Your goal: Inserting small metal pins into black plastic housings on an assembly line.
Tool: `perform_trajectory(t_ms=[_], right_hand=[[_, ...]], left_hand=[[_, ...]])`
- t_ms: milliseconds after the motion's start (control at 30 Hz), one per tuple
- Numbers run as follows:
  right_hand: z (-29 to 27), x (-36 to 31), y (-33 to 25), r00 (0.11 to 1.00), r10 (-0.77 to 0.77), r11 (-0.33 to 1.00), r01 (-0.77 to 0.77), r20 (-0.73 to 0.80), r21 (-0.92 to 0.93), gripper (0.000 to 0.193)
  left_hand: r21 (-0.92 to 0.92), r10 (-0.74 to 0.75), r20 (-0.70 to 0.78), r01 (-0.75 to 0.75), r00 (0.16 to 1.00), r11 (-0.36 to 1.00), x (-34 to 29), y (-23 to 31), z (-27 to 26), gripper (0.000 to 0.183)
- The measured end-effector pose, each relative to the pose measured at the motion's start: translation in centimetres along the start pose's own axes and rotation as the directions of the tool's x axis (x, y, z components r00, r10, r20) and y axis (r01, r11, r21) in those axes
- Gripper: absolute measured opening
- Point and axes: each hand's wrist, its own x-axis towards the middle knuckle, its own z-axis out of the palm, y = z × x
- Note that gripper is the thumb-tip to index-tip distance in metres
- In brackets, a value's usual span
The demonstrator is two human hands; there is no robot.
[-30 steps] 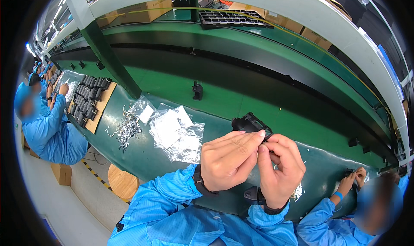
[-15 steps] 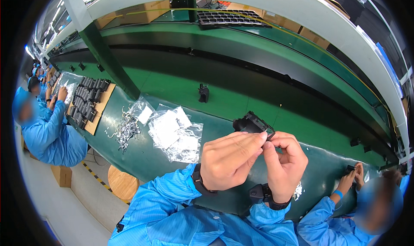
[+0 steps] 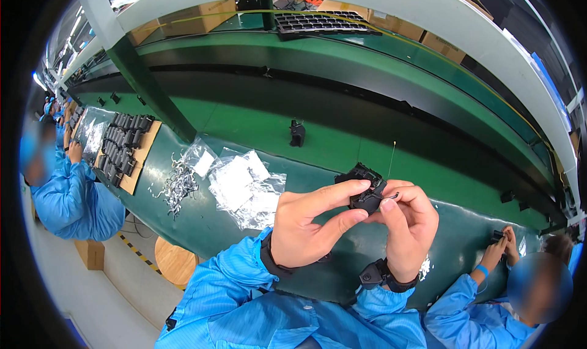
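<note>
My left hand [image 3: 312, 220] grips a black plastic housing [image 3: 362, 181] between thumb and fingers, above the green bench. Close against its right side, my right hand [image 3: 411, 220] pinches a small dark curved piece [image 3: 392, 196], possibly a short cable end. A thin wire with a yellowish tip [image 3: 394, 144] rises beyond the right fingers; where its lower end joins is hidden. To the left on the bench lie clear plastic bags with white contents [image 3: 238, 181] and a pile of small black-and-white cable-like parts [image 3: 177, 187].
A green conveyor belt [image 3: 244, 119] runs behind the bench, carrying a black part [image 3: 297, 133]. Black parts fill a cardboard sheet [image 3: 147, 153] at left. A green-and-white post [image 3: 147, 80] stands nearby. Co-workers in blue [image 3: 76, 202] sit at both sides; small white bits [image 3: 424, 267] lie near my right wrist.
The housing has turned in my left hand, showing more of its inner face. My left thumb and fingers have spread around it, and the right fingers have drawn slightly aside with the dark piece.
</note>
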Motion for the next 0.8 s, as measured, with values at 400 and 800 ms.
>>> perform_trajectory(t_ms=[400, 800], right_hand=[[0.7, 0.8, 0.8, 0.997, 0.052, 0.999, -0.052, -0.054, -0.006, 0.007], [0.1, 2.4, 1.3, 0.887, -0.362, 0.587, 0.455, 0.286, -0.669, 0.018]], left_hand=[[-0.036, -0.07, -0.015, 0.07, 0.997, 0.997, 0.5, -0.6, -0.6, 0.041], [0.219, -0.081, 0.021, 0.074, 0.996, 0.973, 1.8, -2.1, -1.5, 0.038]])
